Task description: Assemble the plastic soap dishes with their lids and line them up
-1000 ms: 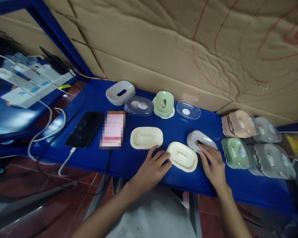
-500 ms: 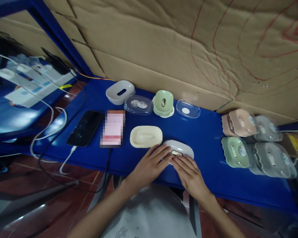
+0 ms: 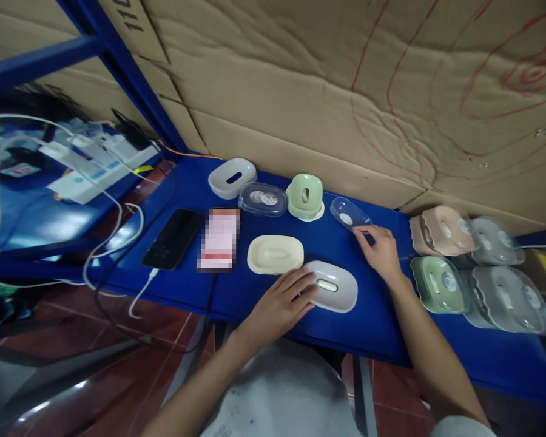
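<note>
**Two grey dishes, two loose lids, one busy pair of hands**

Okay, so we did a headcount on this blue bench [image 3: 377, 328]. We get two pale grey dishes: the front dish [image 3: 341, 294] and the back dish [image 3: 227, 189]. Then one green dish [image 3: 313, 195] with a cream rim poking out under it, one cream tray [image 3: 273, 258], two phones (a dark phone [image 3: 175, 237] and a lit phone [image 3: 219, 243]), and two loose clear lids: the near lid [image 3: 357, 212] and the stickered lid [image 3: 264, 201]. We can't count every box in the lidded bunch at the right, but we spot pink, green and grey.

Looks-wise, the front dish is a smooth, glossy rounded oblong, with a cream bar showing in its middle slot. It sits at the bench's front, just right of the cream tray. The left hand [image 3: 273, 309] has its fingers laid over the dish's left end; we can't tell if they're gripping. The right hand [image 3: 384, 252] has its fingers pinched on the edge of the near lid, which is see-through with one round white sticker.
</note>
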`<state>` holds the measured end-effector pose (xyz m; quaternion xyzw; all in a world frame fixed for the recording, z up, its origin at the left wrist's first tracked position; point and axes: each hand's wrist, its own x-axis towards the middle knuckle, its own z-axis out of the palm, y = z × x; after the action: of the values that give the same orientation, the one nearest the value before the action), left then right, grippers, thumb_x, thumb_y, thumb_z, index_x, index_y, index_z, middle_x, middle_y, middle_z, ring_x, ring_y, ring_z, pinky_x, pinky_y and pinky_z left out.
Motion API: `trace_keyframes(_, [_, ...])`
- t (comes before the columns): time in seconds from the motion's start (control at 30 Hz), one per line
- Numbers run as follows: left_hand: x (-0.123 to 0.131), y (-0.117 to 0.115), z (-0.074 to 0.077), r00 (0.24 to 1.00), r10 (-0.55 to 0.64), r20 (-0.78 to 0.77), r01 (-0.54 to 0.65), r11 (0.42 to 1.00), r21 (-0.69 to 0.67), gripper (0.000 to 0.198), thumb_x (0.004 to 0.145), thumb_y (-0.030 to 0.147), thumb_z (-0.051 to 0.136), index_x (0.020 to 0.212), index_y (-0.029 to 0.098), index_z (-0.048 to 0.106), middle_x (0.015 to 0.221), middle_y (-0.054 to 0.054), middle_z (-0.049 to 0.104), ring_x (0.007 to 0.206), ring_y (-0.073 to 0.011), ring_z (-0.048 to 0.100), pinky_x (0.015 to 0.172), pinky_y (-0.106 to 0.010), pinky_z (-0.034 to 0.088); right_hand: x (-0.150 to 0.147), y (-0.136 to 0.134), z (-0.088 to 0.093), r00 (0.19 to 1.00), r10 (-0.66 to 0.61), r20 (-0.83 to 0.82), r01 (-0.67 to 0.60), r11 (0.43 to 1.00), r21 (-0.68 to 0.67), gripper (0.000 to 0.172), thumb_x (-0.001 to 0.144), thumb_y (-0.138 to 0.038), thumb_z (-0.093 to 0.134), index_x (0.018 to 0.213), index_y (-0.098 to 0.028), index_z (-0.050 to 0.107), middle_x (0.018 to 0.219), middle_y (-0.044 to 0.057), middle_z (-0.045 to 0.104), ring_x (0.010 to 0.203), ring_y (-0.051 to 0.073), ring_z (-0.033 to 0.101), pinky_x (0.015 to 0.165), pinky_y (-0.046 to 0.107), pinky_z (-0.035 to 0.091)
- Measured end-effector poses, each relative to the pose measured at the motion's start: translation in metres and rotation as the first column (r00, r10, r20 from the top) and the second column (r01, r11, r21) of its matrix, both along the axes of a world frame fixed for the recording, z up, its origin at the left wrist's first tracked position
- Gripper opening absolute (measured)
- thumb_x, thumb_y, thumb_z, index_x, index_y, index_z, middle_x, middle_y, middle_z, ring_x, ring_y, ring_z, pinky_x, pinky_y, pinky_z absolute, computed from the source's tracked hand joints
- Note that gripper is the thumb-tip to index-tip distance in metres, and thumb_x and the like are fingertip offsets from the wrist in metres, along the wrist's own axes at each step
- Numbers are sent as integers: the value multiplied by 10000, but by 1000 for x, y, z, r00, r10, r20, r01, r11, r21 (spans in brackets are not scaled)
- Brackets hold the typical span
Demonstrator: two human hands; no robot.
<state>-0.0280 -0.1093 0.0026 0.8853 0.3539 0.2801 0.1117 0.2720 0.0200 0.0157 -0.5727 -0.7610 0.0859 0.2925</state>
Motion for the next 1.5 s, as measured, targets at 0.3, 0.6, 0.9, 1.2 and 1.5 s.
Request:
trace_keyframes(0.3, [-5,1,-1,992,-70,106,79,993,-88,182,1079,217,606,1254,196,656,1467,-123,628,1466,-277,561,1179,-462,582,24,-57,-6,893,-299,-337,233,947,-223,475,1063,-605,494,1304,-235,669,944,58,733,781,211,678,740,385,589])
trace_keyframes(0.6, [-4,1,-4,993,-39,113,47,997,-69,161,1082,214,604,1227,158,647,1393,-133,649,1443,-276,574,1191,-439,573,45,-88,-6,930,223,291,-168,965,-203,638,1051,-558,580,1641,-388,410,1757,66,335,1618,359,309,1269,648,289])
trace_keyframes(0.9, [-3,1,-2,996,-35,77,42,995,-87,372,1082,281,613,1439,189,559,1438,-149,638,1417,-306,595,1151,-515,592,24,-95,2,987,120,106,-117,993,-35,477,1014,-520,670,1442,-313,635,1399,114,666,1357,329,617,1134,557,482])
trace_keyframes(1.2, [-5,-1,-5,992,35,125,-22,994,-103,614,1097,361,563,1654,250,330,1577,-212,516,1471,-347,550,1122,-566,594,-52,-135,4,887,351,300,-376,926,29,666,996,-451,719,1598,-288,485,1533,144,583,1536,368,447,1212,631,435])
trace_keyframes(1.5, [-9,-2,-7,979,44,198,13,961,-276,760,1029,385,682,1674,315,286,1580,-174,522,1474,-331,550,1171,-574,552,-40,-131,7,803,437,406,-481,877,7,665,1006,-510,689,1610,-334,472,1508,106,631,1534,356,448,1200,605,457])
